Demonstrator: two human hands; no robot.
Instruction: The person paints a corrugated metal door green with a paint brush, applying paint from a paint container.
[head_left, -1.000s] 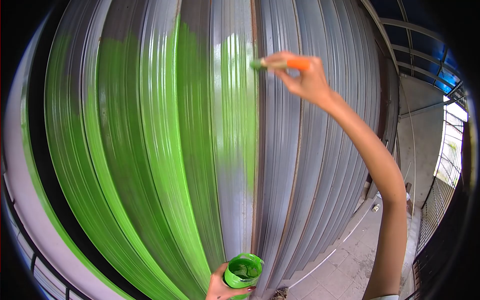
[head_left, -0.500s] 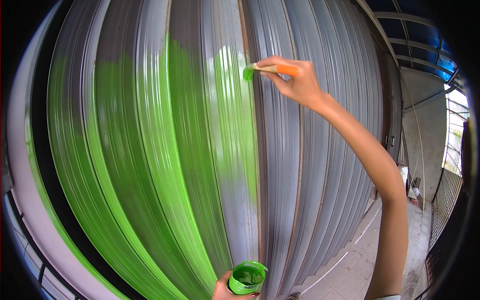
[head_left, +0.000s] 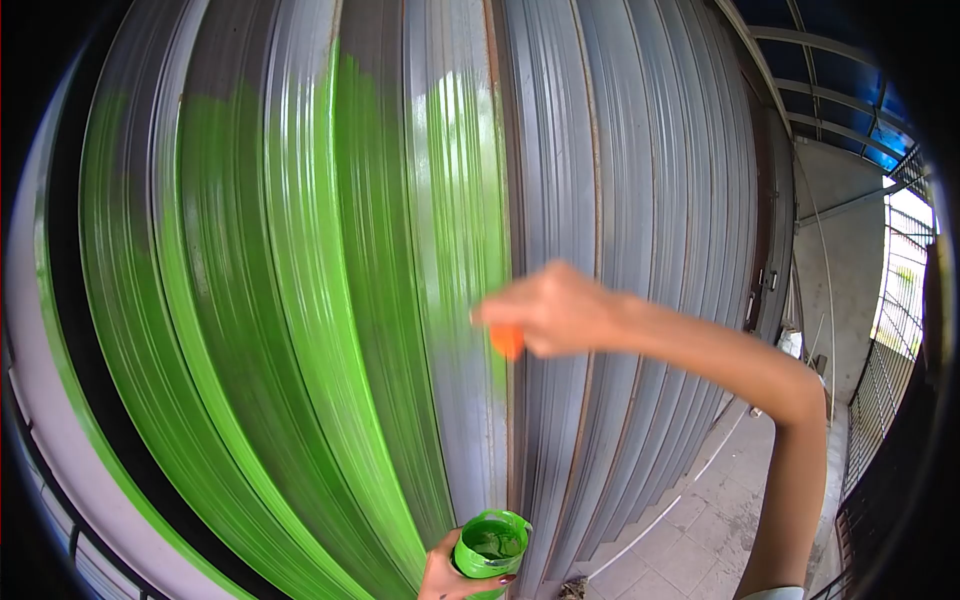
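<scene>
My right hand [head_left: 550, 308] is closed round a paintbrush [head_left: 507, 342], in front of the corrugated metal wall [head_left: 625, 180]. Only the brush's orange handle end shows, pointing down; its bristles are hidden or blurred. At the bottom, my left hand [head_left: 445, 578] grips a container of green paint [head_left: 493, 540], its rim smeared with paint. Green paint [head_left: 300, 270] covers much of the wall's left panels. The panel behind my right hand is green above and patchy grey lower down.
Bare grey panels stretch to the right, ending at a dark door frame [head_left: 765, 270]. A tiled floor [head_left: 690, 530] lies at lower right, with a thin white pipe along the wall's base. Farther right stands a metal grille [head_left: 880, 400]. Overhead is a blue roof [head_left: 825, 75].
My right hand has moved down the panel with the paintbrush, and the handle has swung from pointing right to pointing down. My left hand still holds the paint container.
</scene>
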